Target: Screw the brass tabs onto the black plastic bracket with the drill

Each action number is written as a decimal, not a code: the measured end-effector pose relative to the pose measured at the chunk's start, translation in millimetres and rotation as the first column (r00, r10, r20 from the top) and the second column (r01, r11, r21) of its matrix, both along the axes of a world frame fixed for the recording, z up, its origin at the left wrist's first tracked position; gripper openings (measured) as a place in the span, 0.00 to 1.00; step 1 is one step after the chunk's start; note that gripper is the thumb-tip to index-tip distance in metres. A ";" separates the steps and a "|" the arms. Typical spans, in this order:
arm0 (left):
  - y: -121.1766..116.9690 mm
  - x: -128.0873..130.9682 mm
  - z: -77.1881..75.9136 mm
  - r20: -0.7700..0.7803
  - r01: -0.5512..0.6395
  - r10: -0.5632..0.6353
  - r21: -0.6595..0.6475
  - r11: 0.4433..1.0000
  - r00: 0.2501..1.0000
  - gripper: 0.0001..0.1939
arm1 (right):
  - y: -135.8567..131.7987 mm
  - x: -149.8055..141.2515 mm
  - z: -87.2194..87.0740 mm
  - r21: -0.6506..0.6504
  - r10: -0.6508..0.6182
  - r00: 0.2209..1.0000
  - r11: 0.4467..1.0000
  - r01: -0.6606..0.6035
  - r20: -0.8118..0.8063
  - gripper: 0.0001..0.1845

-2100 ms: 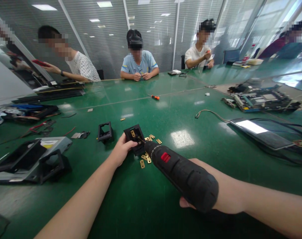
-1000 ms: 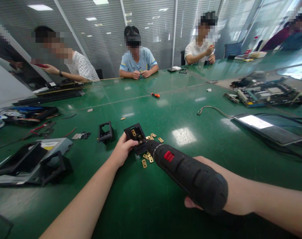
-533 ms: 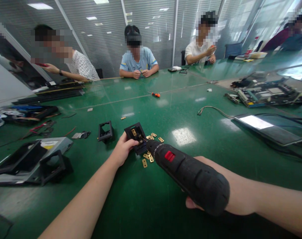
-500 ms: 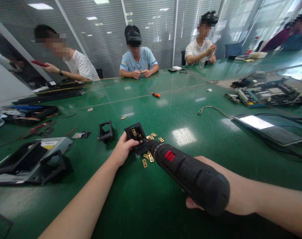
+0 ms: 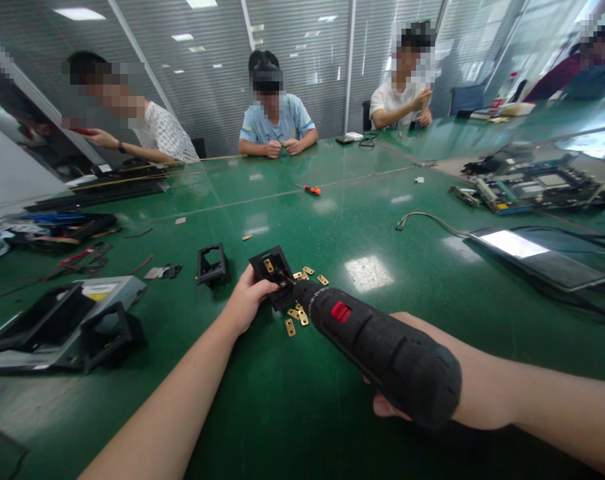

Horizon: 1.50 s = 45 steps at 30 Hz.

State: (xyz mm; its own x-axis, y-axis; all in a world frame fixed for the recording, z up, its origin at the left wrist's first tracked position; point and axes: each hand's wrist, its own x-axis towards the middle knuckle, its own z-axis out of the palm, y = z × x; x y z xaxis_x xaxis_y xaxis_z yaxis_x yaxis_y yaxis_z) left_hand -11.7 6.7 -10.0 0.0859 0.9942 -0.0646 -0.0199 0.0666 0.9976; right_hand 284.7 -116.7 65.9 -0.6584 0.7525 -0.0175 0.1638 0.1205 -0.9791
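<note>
My left hand [image 5: 250,293] grips the near-left side of a black plastic housing [image 5: 268,259], its thumb over the edge. Inside the housing sit brass-coloured plates [image 5: 268,265]. In my right hand [image 5: 412,363] is a black power screwdriver [image 5: 377,347] with a red switch on top; the body of the tool covers most of those fingers. Its front end points into the housing, but whether the bit touches a screw is too small to tell. Several loose two-holed brass plates [image 5: 290,327] lie on the table around the housing.
A second black housing [image 5: 212,264] stands left of my left hand. Farther left lies a grey metal frame [image 5: 127,290] with black parts. An orange screwdriver [image 5: 312,191] lies ahead; a flat panel [image 5: 537,257] and circuit boards [image 5: 547,183] are at right. Co-workers [image 5: 277,123] sit across the green table [image 5: 342,413].
Almost nothing differs: both hands, the housing and the power screwdriver keep their places. The co-worker at far left has shifted slightly.
</note>
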 end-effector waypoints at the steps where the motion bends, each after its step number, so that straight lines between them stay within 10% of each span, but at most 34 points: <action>1: -0.1 0.0 0.2 0.001 0.000 0.000 -0.003 1.000 1.000 0.25 | 0.2 0.0 -0.5 -0.004 -0.006 1.000 1.000 0.006 -0.010 0.14; 45: 2.9 -4.9 -4.3 -0.008 0.009 -0.009 0.010 1.000 1.000 0.27 | -1.5 -3.8 -0.1 -0.134 -0.012 0.999 0.991 0.008 -0.030 0.15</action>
